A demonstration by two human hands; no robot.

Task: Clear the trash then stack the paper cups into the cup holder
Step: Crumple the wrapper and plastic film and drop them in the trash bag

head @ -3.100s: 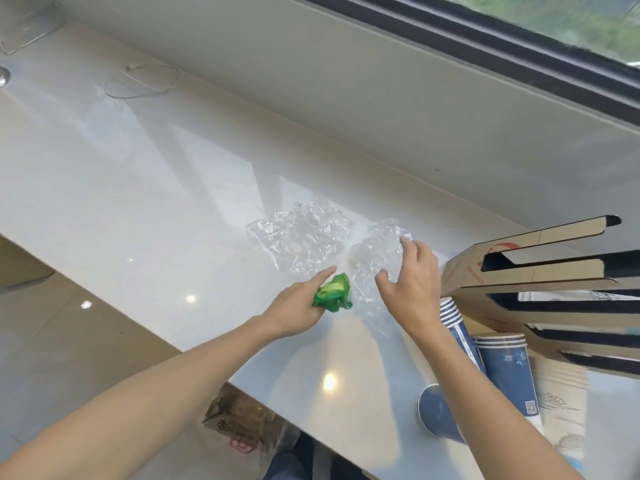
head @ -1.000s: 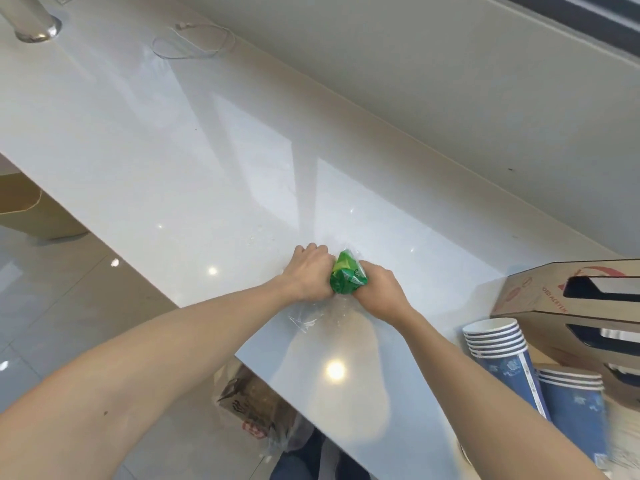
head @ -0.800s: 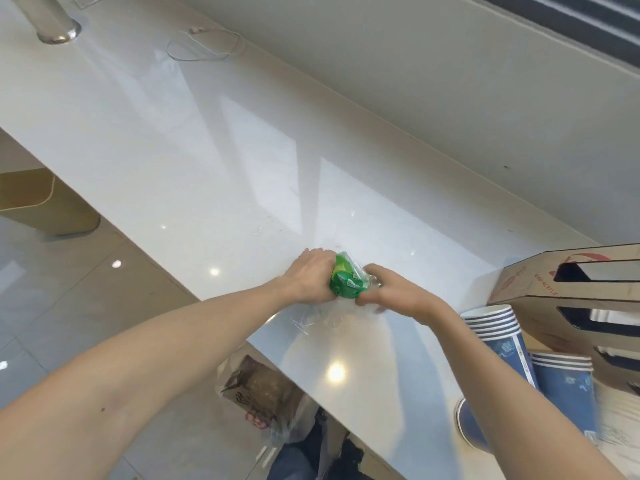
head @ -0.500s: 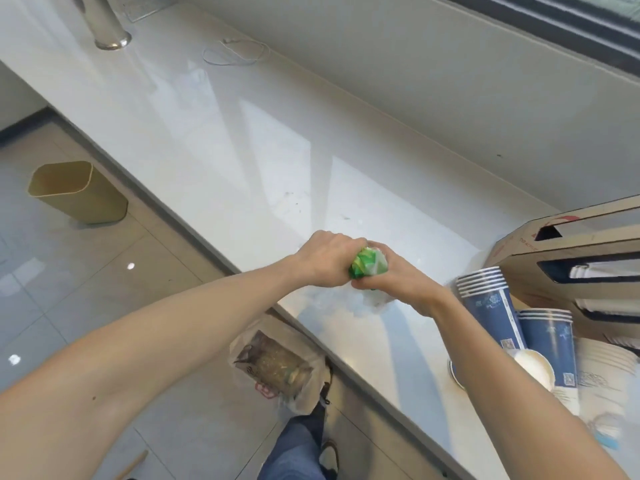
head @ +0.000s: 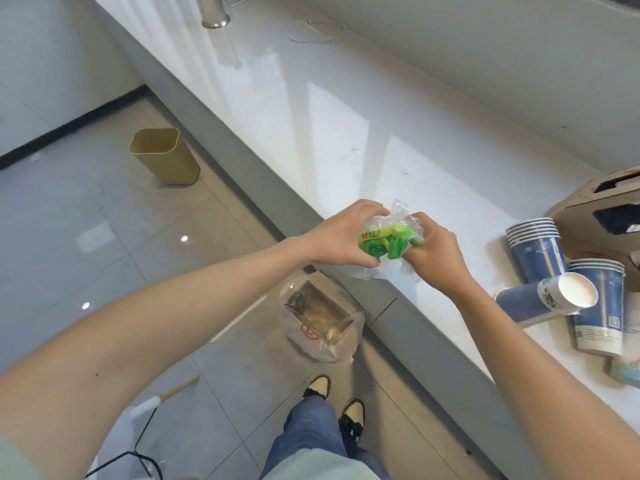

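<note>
A crumpled bundle of trash (head: 388, 241), green wrapper wadded inside clear plastic film, is held above the counter's front edge. My left hand (head: 341, 237) grips its left side and my right hand (head: 434, 252) grips its right side. Blue paper cups sit at the right of the white counter (head: 311, 109): an upright stack (head: 536, 251), a second stack (head: 599, 306), and one cup lying on its side (head: 547, 301). The brown cardboard cup holder (head: 602, 216) lies behind them, cut off by the frame.
A tan waste bin (head: 165, 155) stands on the tiled floor at the left, near the counter base. A clear bag with brown contents (head: 320, 318) sits on the floor below my hands. My shoes (head: 336, 403) and a black cable (head: 138, 455) are lower down. A thin wire loop (head: 317, 31) lies far back.
Both hands gathered the plastic film and green wrapper into one wad and lifted it off the counter toward the front edge. The view swung left and down, bringing the floor and bin into sight.
</note>
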